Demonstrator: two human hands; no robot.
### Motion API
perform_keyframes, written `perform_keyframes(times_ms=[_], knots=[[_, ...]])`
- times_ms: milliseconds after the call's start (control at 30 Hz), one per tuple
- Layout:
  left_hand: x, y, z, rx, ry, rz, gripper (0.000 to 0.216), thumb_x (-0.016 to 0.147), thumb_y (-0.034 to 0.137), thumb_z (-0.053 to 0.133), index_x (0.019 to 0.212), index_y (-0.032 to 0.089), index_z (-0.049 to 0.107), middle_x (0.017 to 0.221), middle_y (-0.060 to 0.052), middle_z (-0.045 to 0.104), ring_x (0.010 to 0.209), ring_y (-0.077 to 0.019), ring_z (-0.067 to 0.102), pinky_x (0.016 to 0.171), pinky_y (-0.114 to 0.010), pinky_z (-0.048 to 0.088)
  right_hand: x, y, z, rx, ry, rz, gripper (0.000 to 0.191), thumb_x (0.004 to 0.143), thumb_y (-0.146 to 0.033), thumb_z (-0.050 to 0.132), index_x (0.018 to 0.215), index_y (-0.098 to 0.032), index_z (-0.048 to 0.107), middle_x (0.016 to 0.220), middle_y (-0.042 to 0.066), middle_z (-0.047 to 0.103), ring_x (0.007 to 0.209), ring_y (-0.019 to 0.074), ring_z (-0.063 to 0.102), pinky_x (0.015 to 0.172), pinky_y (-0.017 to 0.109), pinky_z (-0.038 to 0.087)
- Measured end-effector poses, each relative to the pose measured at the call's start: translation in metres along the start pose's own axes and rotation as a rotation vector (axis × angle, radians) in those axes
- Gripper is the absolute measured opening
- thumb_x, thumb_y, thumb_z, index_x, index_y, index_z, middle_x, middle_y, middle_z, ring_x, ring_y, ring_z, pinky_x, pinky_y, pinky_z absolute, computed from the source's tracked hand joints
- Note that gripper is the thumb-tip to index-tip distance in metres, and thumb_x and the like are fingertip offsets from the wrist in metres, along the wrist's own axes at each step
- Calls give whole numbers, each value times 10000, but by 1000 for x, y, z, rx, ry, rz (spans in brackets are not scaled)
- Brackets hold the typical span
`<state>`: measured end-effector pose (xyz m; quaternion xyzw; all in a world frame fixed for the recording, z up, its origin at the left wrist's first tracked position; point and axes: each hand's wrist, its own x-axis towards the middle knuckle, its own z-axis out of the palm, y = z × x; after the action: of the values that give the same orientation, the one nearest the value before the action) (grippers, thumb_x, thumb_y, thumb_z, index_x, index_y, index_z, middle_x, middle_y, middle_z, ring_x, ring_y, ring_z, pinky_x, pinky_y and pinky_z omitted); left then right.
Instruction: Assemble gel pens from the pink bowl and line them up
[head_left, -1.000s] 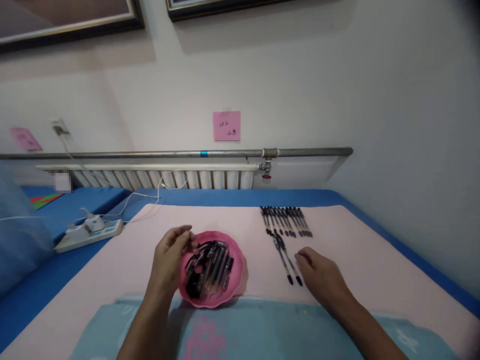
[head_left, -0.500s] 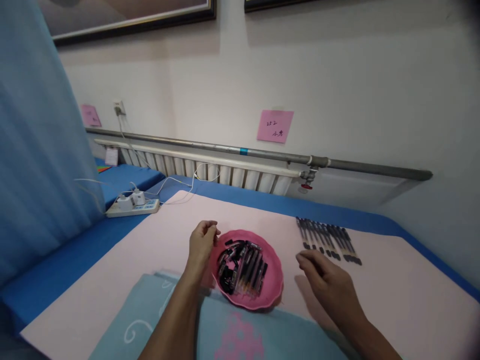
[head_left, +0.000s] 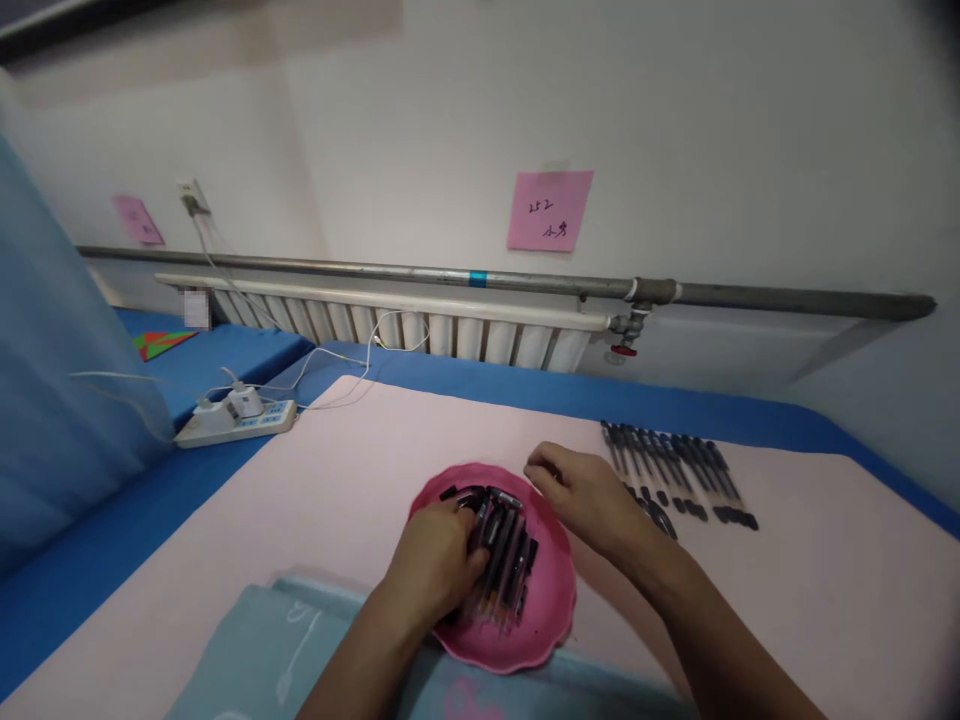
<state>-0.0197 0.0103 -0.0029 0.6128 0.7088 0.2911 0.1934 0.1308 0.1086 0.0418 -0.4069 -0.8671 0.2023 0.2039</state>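
Note:
A pink plate (head_left: 551,610) with a heap of black pens and caps (head_left: 506,560) sits on the pale pink cloth in front of me. My left hand (head_left: 439,560) reaches into the plate, fingers curled down onto the pens; what they hold is hidden. My right hand (head_left: 581,490) hovers over the plate's far right rim, fingers bent and close together, nothing visible in them. A row of several black pens (head_left: 679,470) lies on the cloth to the right, with a couple more pens (head_left: 660,518) just behind my right hand.
A white power strip (head_left: 236,420) with cables lies on the blue surface at left. A radiator (head_left: 390,335) and a metal pipe (head_left: 450,278) run along the wall, with a pink note (head_left: 549,210) above. A light blue cloth (head_left: 255,660) lies near me.
My left hand moved from the plate's left rim into the pens. My right hand moved left from the cloth to the plate's far rim. The view dropped lower.

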Motion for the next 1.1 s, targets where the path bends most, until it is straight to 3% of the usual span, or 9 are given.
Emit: perform_keyframes(times_ms=[333, 567, 667, 800, 900, 1000, 1100], knots=[[-1, -5, 11, -69, 48, -100, 141, 597, 169, 607, 478, 219, 550, 577, -63, 567, 560, -218, 535, 637, -333, 388, -13, -12, -8, -276, -472, -20, 215, 650, -67, 465, 593, -191, 631, 585, 27, 625, 497, 120, 487, 459, 231, 230], [2, -4, -3, -126, -58, -93, 124, 676, 186, 509, 583, 202, 590, 651, -35, 604, 624, -178, 538, 584, -274, 341, -14, -16, 7, -332, -494, -90, 259, 605, -12, 477, 566, -201, 650, 587, 30, 651, 511, 134, 527, 458, 227, 258], [3, -9, -6, -293, -39, -158, 116, 703, 234, 508, 653, 190, 604, 657, -10, 600, 634, -153, 534, 582, -255, 360, -14, -19, 9, -341, -524, -93, 216, 628, -37, 504, 582, -189, 651, 593, 37, 653, 510, 144, 545, 450, 224, 258], [3, -18, -8, -588, -28, -291, 181, 736, 347, 510, 709, 180, 574, 536, 38, 507, 466, -107, 448, 464, -230, 340, -12, -18, 11, -339, -470, -103, 210, 729, -92, 475, 687, -190, 656, 669, 42, 669, 579, 159, 575, 494, 234, 316], [3, -21, -10, -702, -6, -326, 207, 738, 375, 521, 727, 173, 566, 509, 45, 494, 433, -99, 433, 442, -227, 342, -11, -19, 22, -247, -372, -256, 237, 789, -111, 438, 790, -195, 660, 811, 41, 682, 727, 169, 591, 619, 256, 393], [2, -20, -14, -751, 29, -313, 207, 735, 369, 539, 682, 169, 556, 516, 40, 504, 448, -93, 446, 458, -222, 355, -13, -24, 39, -208, -364, -447, 229, 780, -107, 466, 819, -189, 676, 911, 45, 672, 845, 181, 568, 752, 292, 401], [2, -19, -16, -802, 39, -304, 216, 730, 362, 555, 633, 171, 531, 498, 46, 490, 436, -83, 433, 455, -214, 347, -18, -29, 53, -309, -375, -464, 221, 768, -131, 486, 844, -165, 691, 927, 76, 665, 867, 216, 550, 805, 353, 386]])
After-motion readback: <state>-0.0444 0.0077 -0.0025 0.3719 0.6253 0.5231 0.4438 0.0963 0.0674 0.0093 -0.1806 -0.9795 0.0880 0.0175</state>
